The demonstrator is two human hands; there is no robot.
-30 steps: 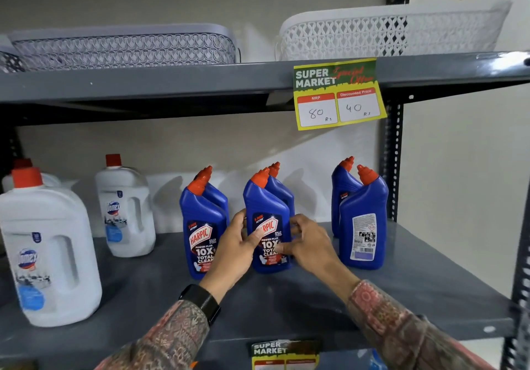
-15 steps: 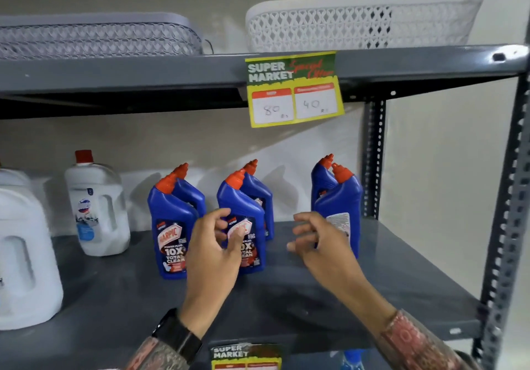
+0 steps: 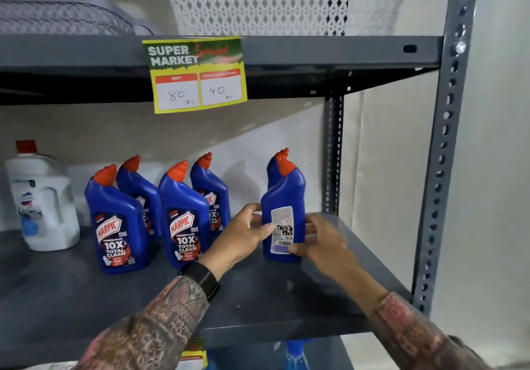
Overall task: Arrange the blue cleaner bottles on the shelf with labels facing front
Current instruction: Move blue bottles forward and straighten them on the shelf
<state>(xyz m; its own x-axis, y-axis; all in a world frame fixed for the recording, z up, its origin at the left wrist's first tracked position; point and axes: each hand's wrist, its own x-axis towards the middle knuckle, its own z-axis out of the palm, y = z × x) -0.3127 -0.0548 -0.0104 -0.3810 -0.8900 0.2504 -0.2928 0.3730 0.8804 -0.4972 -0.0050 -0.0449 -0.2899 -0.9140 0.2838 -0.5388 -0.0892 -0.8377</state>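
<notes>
Several blue cleaner bottles with orange caps stand on the grey middle shelf point(image 3: 86, 298). Two pairs on the left show their front labels: a front bottle point(image 3: 116, 223) with one point(image 3: 137, 186) behind it, and a front bottle point(image 3: 183, 217) with one point(image 3: 212, 189) behind it. The right front bottle point(image 3: 284, 197) shows its white back label, and another bottle point(image 3: 272, 166) stands hidden behind it. My left hand point(image 3: 243, 234) grips its left side and my right hand point(image 3: 324, 240) its right side.
A white jug point(image 3: 43, 203) with a red cap stands at the left. A yellow price tag point(image 3: 198, 74) hangs from the upper shelf, which holds a white basket point(image 3: 286, 8) and a grey basket point(image 3: 63, 16). A perforated steel upright point(image 3: 447, 140) rises at the right.
Both hands left the middle front bottle and moved right to the back-facing bottle, closing on its two sides. The view has shifted right and closer.
</notes>
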